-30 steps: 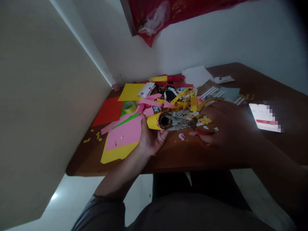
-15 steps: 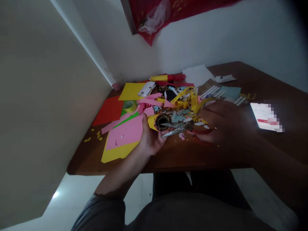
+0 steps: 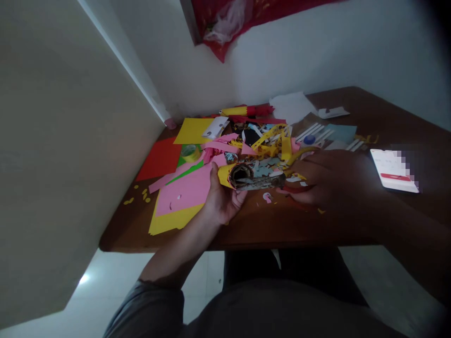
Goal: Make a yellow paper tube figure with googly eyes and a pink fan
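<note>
My left hand (image 3: 221,199) is wrapped round a yellow paper-covered tube (image 3: 225,176). Its open, dark-lined end faces right, and the far side is hidden by my fingers. In my right hand (image 3: 317,176) are worn metal tin snips (image 3: 264,182) with a yellow and a reddish handle. Their blades are together, with the tips at the lower rim of the tube; whether they pinch the rim I cannot tell. Paper scraps (image 3: 268,166) lie behind the snips.
Pink sheets (image 3: 186,197) on yellow ones (image 3: 165,227), a red sheet (image 3: 158,159) and a tape roll (image 3: 190,153) are at left. A yellow-and-red paper roll (image 3: 234,111) lies at the back. A lit phone (image 3: 391,169) sits right on the brown table (image 3: 246,234).
The snips' blades have gone from spread, with one inside the tube's opening, to closed at its lower rim. The tube has hardly moved in my left hand.
</note>
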Available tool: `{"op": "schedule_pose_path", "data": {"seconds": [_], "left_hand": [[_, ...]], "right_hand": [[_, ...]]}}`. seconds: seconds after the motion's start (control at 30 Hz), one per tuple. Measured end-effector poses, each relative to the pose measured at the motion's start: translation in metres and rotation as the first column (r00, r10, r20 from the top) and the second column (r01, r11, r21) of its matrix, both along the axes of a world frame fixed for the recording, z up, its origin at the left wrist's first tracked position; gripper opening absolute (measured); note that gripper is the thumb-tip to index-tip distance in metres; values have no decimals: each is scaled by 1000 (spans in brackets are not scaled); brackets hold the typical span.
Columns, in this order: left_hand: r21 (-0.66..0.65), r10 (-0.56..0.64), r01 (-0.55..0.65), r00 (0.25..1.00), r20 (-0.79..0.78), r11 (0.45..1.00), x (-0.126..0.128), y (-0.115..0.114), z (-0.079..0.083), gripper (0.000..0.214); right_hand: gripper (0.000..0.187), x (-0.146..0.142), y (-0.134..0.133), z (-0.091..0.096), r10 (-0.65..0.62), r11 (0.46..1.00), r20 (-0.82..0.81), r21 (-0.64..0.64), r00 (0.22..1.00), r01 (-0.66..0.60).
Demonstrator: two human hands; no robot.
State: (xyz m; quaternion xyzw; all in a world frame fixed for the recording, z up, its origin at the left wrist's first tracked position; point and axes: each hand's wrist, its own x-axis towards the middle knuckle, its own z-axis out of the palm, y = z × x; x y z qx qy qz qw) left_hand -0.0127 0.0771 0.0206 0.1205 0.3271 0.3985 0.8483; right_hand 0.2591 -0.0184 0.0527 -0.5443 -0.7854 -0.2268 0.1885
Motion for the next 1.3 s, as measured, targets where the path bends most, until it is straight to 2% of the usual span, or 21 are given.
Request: {"op": "schedule_pose_path", "data": {"seconds": [0.23,0.37,0.47,0.53,0.6,0.67,0.8,0.93,1.03,1.3], "left_hand": [[-4,-62,62,998,10,998,-3,1,-2,79],[41,-111,110,994,13,993,-3,-1,-3,96],[106,-136,129,989,65,986,-3,-5,-4,115],[148,-126,111,987,98,983,-3,-9,-4,116],[169,-84,64,990,114,984,-3,-12,-4,107],[168,-35,16,993,109,986,-3,-13,-4,92],[151,14,-25,997,73,988,-2,-10,-4,66],[146,30,-40,997,70,989,0,-9,-3,63],[148,37,-46,997,64,988,1,-10,-1,63],[134,49,-60,996,77,989,-1,-11,2,59]], "right_hand": [[34,1,-1,-1,-12,994,-25,-111,1000,9],[28,5,1,-3,-34,983,-80,-185,996,18],[29,6,0,-3,-73,960,-228,-281,971,7],[29,3,-3,-4,-121,945,-397,-326,910,-17],[33,-3,-7,-5,-179,933,-522,-360,834,-25],[43,-11,-12,-8,-217,920,-577,-391,787,-33],[52,-23,-20,-22,-236,914,-612,-403,755,-42],[51,-27,-26,-33,-238,925,-649,-378,722,-35],[53,-29,-28,-31,-242,924,-646,-382,724,-32],[67,-34,-24,-15,-247,937,-558,-347,792,48]]}}
